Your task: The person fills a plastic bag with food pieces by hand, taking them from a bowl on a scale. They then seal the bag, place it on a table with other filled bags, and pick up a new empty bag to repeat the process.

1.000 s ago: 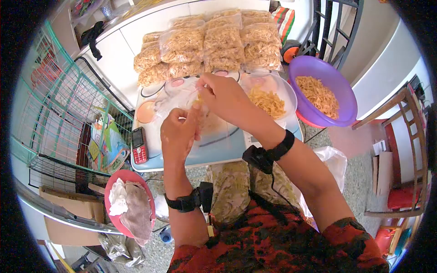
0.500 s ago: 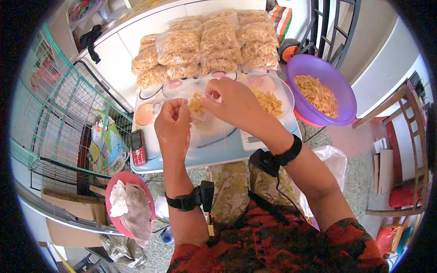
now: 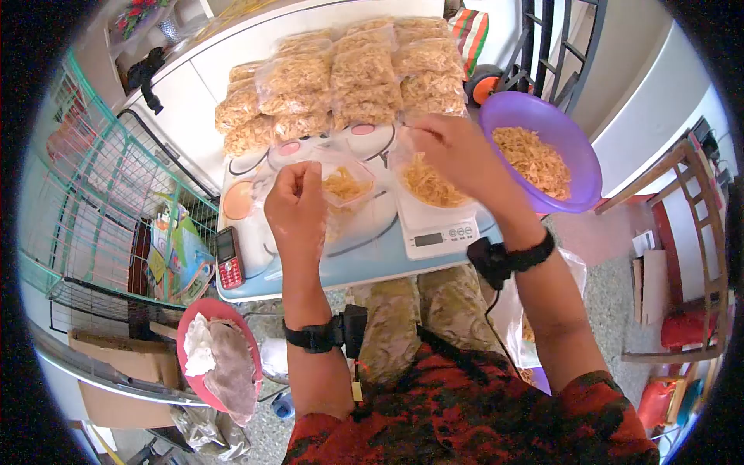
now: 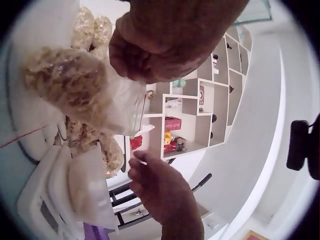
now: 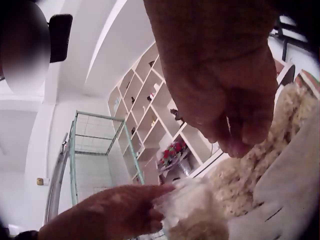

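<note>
My left hand (image 3: 297,205) pinches the top edge of a clear zip bag (image 3: 346,186) that hangs over the table with pale yellow dried strips in its bottom. In the left wrist view the bag (image 4: 70,85) tilts away below the fingers. My right hand (image 3: 465,159) is above the clear tray of strips (image 3: 430,190), its fingers loosely bent with nothing seen in them. The left wrist view shows this right hand (image 4: 162,187) apart from the bag. Beneath the tray stands a white kitchen scale (image 3: 439,240), display and buttons facing me.
Filled bags (image 3: 294,81) are stacked along the table's back. A purple basin (image 3: 581,163) of strips stands at the right, and a red phone (image 3: 229,260) lies at the left edge. A wire cage (image 3: 108,186) and a pink bowl with cloths (image 3: 186,329) flank the left side.
My right hand has let go of the bag and moved right, over the tray on the scale. My left hand still holds the bag, whose mouth now spreads wider.
</note>
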Available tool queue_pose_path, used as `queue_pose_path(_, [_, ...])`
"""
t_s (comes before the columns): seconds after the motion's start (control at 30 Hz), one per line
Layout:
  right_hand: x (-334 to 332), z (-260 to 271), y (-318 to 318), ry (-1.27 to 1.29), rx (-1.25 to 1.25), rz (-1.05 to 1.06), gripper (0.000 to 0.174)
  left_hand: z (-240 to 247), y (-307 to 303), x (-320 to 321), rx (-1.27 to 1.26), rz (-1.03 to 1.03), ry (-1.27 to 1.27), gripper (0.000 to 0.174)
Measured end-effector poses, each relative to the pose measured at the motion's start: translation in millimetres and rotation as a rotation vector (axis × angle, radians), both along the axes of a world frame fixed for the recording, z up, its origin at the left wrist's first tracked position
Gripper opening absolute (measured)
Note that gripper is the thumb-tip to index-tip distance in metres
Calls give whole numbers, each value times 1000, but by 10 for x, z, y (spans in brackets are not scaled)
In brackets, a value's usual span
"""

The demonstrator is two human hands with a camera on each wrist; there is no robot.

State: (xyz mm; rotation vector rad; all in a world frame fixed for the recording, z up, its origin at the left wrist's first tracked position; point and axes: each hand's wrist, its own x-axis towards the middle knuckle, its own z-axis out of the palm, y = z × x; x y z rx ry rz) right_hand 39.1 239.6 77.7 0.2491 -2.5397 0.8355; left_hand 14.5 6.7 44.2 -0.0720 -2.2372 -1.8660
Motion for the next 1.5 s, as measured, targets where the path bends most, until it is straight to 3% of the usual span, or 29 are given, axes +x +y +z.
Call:
queue_pose_path(0.13, [206, -4, 547, -169, -17, -32, 24, 115, 101, 35, 67, 16, 14, 21])
queue_pose_path(0.23, [320, -5, 666, -293, 205, -90, 26, -2, 217, -4, 78, -27, 43, 21])
queue_pose_path(0.33, [347, -134, 657, -337, 199, 31, 34, -113, 316, -10, 38, -83, 18, 24])
queue_pose_path(0.43, [262, -257, 651, -228, 395, 224, 42, -89, 367, 36, 46, -95, -15, 25])
queue_pose_path(0.53, [174, -253, 526, -486, 488, 209, 44, -68, 381, 50, -18, -65, -22, 25])
queue_pose_path(0.63, [92, -296, 428, -615, 578, 103, 36, -113, 368, 42, -24, -79, -8, 25])
queue_pose_path(0.73, [79, -401, 393, -469, 675, 70, 29, -121, 366, 64, 5, -105, -9, 24])
queue_pose_path(0.83, [34, -503, 429, -331, 632, 18, 25, -113, 350, 65, 0, -107, -38, 25])
queue_pose_path(0.93, [45, -405, 449, -421, 587, -44, 21, -66, 328, 98, 46, -123, -72, 25])
queue_pose_path(1.03, [91, -336, 546, -127, 454, 90, 17, -68, 299, 114, 63, -136, -76, 26])
queue_pose_path(1.13, [85, -238, 589, -152, 213, 110, 18, -30, 307, 125, 40, -130, -74, 25])
queue_pose_path(1.23, [76, -250, 607, -142, 191, 8, 19, -79, 274, 95, 47, -141, -64, 25])
queue_pose_path(1.33, [155, -178, 606, -337, 446, 8, 26, -91, 269, 86, 67, -144, -66, 24])
queue_pose_path(1.5, [240, -76, 423, -601, 568, 81, 35, -58, 306, 109, 73, -147, -68, 23])
